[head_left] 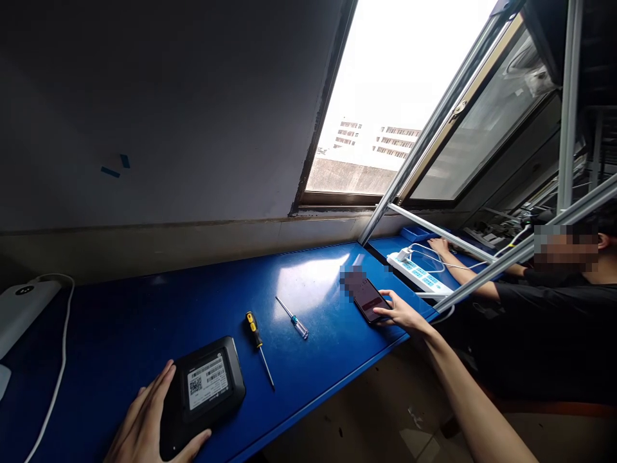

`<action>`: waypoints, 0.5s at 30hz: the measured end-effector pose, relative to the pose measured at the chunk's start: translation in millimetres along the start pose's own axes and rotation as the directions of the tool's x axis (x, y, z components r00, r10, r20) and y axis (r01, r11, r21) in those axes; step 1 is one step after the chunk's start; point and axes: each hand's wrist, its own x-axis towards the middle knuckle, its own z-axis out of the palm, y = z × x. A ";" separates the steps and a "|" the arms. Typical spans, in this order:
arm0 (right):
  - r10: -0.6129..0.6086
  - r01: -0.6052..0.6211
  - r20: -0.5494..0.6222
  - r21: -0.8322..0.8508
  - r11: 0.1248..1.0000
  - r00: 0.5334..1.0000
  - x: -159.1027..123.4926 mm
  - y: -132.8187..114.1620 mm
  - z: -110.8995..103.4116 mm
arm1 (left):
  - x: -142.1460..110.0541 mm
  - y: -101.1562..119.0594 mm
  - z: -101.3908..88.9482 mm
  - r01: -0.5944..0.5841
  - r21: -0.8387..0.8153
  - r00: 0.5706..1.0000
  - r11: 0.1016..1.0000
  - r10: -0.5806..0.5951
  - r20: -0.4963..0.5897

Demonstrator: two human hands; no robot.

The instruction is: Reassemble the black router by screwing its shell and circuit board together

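My left hand (144, 418) grips a flat black electronic device (212, 413), thumb along its near edge and fingers over its left side. A white label (207, 381) with barcodes and a QR code faces up on it. Farther right, my right hand (401, 314) holds the near right end of a black smartphone (367, 297), with the thumb over its screen. Between the hands lie a yellow-and-black screwdriver (253, 329) and a smaller screwdriver with a clear handle (299, 326), both untouched.
A white cable (62, 347) runs beside a white device (29, 308) at the left. Metal frame bars (424, 116) rise at the right, near a white power strip (419, 275) and a blue tray (417, 234). Another person's arm (465, 273) rests on the adjoining table.
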 end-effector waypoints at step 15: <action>-0.007 0.012 0.029 -0.169 0.986 1.000 -1.7 2.9 2.8 | 0.2 -9.4 5.0 -0.044 0.034 0.999 0.998 0.044 -0.012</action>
